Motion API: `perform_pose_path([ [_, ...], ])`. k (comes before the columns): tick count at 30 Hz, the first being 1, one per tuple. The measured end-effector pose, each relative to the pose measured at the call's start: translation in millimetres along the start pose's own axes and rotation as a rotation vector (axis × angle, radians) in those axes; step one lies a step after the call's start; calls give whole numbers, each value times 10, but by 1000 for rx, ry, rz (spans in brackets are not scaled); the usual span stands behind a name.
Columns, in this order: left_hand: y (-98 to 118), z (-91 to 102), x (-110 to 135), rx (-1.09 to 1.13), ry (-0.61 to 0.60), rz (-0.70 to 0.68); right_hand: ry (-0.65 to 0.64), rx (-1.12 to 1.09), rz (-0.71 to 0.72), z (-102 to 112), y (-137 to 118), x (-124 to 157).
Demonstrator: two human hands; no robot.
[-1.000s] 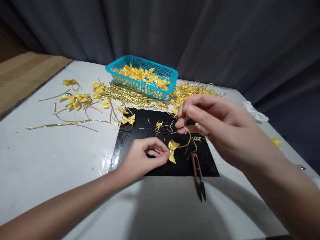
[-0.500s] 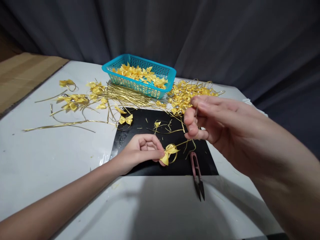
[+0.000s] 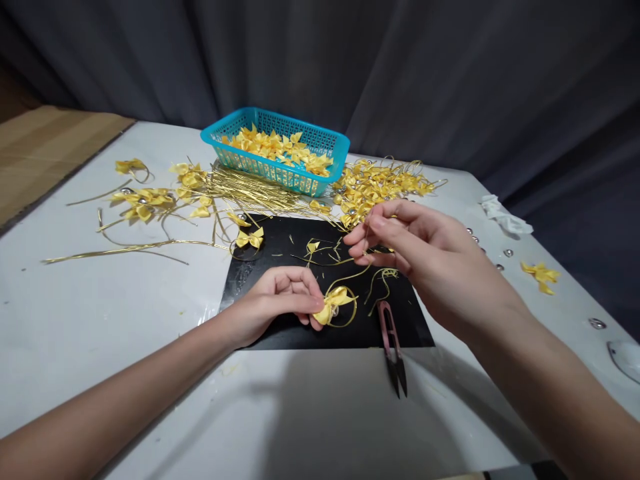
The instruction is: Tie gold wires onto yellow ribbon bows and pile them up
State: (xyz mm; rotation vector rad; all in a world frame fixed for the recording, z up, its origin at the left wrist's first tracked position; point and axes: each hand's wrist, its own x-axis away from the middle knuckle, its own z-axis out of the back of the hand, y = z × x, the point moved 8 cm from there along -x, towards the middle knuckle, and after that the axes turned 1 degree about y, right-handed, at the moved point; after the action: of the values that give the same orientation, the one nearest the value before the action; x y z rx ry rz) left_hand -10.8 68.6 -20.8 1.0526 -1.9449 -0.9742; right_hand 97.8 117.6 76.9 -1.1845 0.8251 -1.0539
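Observation:
My left hand (image 3: 280, 300) pinches a small yellow ribbon bow (image 3: 330, 303) over a black mat (image 3: 280, 330). A thin gold cord (image 3: 350, 313) loops round the bow and runs up to my right hand (image 3: 425, 260), whose fingertips are pinched on its end. Pink thread snips (image 3: 393, 340) lie on the mat's near edge, just right of the bow. Short gold cord scraps are scattered on the mat between my hands.
A blue plastic basket (image 3: 327, 141) of yellow bows stands at the back. Gold cords (image 3: 250, 193) and finished bows (image 3: 380, 183) lie before and beside it. More bows (image 3: 145, 200) lie left. Small silver beads (image 3: 500, 257), a white scrap (image 3: 503, 217) and a bow (image 3: 540, 275) lie right.
My right hand came down and nearer the mat, drawing the cord into a loop round the bow. My left hand turned the bow and shifted slightly left and down.

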Motion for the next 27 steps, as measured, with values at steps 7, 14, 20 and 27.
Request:
perform_pose_path([
  [7,-15,-7,9,13,-4,17,3,16,-13,13,68,28],
  [14,-40,-18,14,11,-21,19,10,233,68,-20,76,3],
  [20,16,28,12,-3,50,-42,81,554,201,14,42,99],
  [27,22,85,-16,56,95,-68,-107,642,334,-194,-15,432],
])
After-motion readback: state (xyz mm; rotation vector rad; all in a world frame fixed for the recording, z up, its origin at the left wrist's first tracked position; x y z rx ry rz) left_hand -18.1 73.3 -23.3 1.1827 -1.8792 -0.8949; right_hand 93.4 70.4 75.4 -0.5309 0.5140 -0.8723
